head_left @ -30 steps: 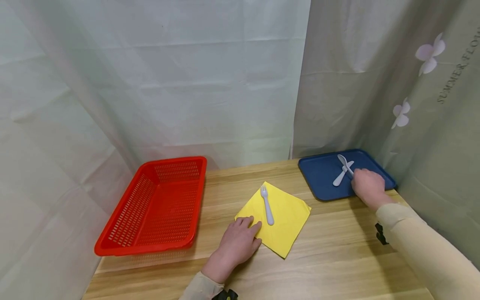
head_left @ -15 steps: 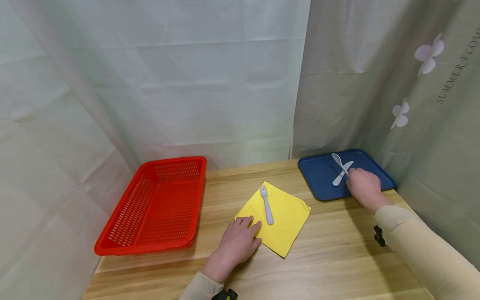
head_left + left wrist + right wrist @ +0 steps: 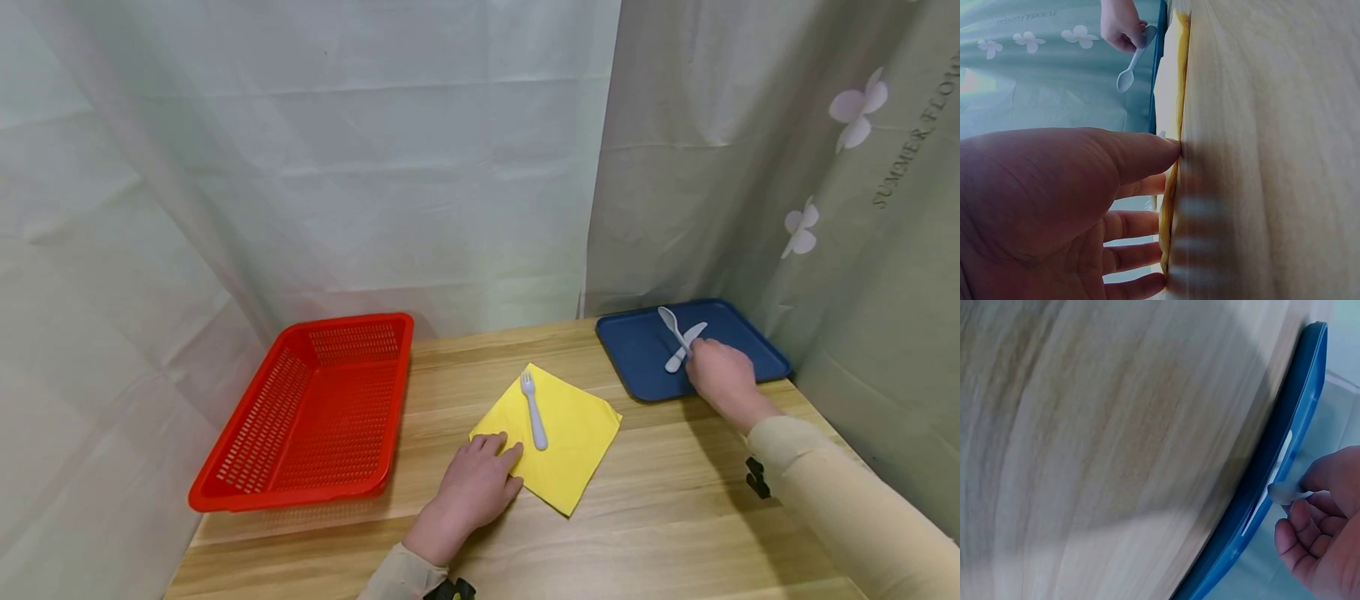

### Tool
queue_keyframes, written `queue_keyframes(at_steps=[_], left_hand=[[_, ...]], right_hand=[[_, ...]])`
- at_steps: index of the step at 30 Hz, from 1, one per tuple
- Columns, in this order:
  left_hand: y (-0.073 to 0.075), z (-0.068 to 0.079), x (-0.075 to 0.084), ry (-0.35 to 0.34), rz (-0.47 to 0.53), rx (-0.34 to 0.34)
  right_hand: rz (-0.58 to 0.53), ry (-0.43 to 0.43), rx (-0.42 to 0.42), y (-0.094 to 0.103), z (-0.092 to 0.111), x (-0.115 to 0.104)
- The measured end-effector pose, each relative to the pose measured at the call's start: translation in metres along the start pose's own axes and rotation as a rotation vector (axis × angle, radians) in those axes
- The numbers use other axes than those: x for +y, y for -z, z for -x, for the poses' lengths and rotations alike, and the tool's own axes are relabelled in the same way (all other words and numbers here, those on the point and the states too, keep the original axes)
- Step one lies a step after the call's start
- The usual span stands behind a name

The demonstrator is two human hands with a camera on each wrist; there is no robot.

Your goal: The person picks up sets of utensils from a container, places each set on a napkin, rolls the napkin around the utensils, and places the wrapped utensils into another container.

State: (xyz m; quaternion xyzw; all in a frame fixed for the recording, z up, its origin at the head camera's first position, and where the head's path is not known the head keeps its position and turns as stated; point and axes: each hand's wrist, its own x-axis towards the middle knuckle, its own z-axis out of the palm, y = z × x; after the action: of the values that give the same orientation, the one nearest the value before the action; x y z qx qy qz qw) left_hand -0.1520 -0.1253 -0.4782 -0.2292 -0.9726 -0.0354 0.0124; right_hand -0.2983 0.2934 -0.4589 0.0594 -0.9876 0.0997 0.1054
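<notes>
My right hand [image 3: 723, 377] pinches the handle of a pale grey spoon [image 3: 670, 322] above the blue tray [image 3: 637, 367]. In the left wrist view the spoon [image 3: 1134, 65] hangs clear of the tray, bowl pointing away from the hand. A pale table knife [image 3: 678, 358] lies on the tray, partly crossed by the spoon in the head view. My left hand [image 3: 478, 482] rests with spread, fairly straight fingers on the near left edge of a folded yellow napkin [image 3: 573, 425]. On that napkin lies a pale fork [image 3: 536, 412], tines toward the back.
A red perforated basket [image 3: 397, 400] stands at the left of the wooden table [image 3: 660, 500]. Pale curtains [image 3: 420, 167] hang close behind and along both sides, with the tray near the right one.
My right hand has shifted a little to the left with the spoon, whose bowl moved left over the tray. The left hand, napkin and fork stay where they were.
</notes>
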Motion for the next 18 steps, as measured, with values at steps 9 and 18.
queue_keyframes(at_steps=[9, 18], left_hand=[[0.002, 0.001, 0.0, -0.004, 0.006, 0.005], [0.001, 0.001, 0.0, -0.004, 0.01, 0.004]], right_hand=[[-0.015, 0.017, 0.004, 0.002, 0.002, -0.009], [-0.045, 0.067, 0.045, 0.004, 0.006, -0.022]])
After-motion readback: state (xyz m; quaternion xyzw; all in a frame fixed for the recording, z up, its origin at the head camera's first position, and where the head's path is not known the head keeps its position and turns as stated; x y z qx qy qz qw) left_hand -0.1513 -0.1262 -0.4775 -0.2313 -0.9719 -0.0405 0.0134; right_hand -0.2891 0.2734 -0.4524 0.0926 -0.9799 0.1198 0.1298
